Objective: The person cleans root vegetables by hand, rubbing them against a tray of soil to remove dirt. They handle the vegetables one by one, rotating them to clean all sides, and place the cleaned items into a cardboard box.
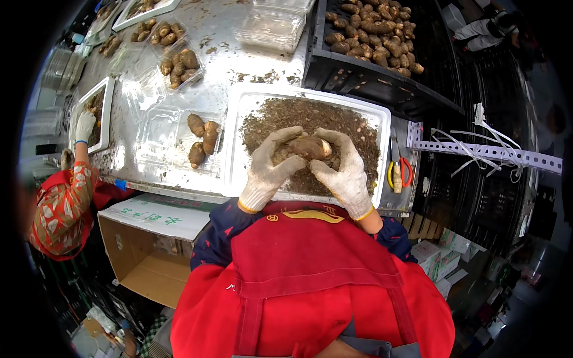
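Note:
A brown taro corm (pixel 305 147) with a pale end is held between my two hands. My left hand (pixel 267 166), in a white knit glove soiled at the fingers, curls round its left side. Gloved in the same way, my right hand (pixel 345 173) grips the pale end on the right. Beneath them lies a white tray (pixel 234 149), covered inside with brown soil and scraps (pixel 328 112). Left of the tray, an open clear plastic box (pixel 160 146) holds three taro corms (pixel 210 137).
A black crate (pixel 358 74) of taros stands beyond the tray. Scissors (pixel 406 173) and a wooden-handled tool (pixel 397 178) lie right, near a perforated metal bar (pixel 489 149). Clear boxes (pixel 271 30) are stacked behind. At left, a co-worker's gloved hand (pixel 85 126) reaches over another tray (pixel 109 113).

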Available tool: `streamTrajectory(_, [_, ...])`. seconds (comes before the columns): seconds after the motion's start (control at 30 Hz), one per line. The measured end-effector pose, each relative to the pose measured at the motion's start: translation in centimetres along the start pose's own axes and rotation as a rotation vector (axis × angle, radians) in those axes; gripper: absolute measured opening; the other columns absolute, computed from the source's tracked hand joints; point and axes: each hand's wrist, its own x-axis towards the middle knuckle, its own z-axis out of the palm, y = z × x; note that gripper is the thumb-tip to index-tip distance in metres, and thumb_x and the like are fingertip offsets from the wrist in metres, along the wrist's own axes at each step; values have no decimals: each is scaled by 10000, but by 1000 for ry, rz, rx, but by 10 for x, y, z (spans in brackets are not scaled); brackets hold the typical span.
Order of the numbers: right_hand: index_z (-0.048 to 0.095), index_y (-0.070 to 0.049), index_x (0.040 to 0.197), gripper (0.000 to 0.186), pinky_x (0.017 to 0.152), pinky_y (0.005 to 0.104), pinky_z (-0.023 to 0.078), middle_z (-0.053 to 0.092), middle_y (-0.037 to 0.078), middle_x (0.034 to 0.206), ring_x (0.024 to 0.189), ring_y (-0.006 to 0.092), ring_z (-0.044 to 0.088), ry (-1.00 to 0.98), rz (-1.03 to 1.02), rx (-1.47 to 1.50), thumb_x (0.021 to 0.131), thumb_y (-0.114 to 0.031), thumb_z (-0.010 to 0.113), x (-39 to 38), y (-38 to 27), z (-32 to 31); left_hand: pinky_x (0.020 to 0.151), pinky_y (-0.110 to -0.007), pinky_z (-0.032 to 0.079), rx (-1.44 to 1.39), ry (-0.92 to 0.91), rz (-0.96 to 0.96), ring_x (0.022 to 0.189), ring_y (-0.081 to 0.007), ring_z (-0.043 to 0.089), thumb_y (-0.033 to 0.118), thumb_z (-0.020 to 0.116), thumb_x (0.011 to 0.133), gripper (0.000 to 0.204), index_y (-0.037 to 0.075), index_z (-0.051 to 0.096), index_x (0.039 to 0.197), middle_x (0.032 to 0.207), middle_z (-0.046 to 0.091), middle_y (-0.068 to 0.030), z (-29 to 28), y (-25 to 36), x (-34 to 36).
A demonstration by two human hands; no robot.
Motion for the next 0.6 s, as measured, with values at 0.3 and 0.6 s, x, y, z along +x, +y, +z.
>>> streamTrajectory(0.3, [572,-36,1185,508,789,322,593,658,137,1141,966,226,706,-14,24,2,743,-63,822,-3,-6,3,980,-323,482,-689,-233,-112,1134,-192,584,350,624,977,614,-17,423,1427,1249,589,-111,0,-40,2])
streamTrajectory(0.6, [628,-14,1163,376,821,325,556,674,127,1078,917,205,699,-60,56,-13,806,-68,731,0,-16,-5,953,-415,509,-821,-200,-199,1086,-235,600,434,506,1024,617,-17,403,1431,1182,601,-127,1,-33,4])
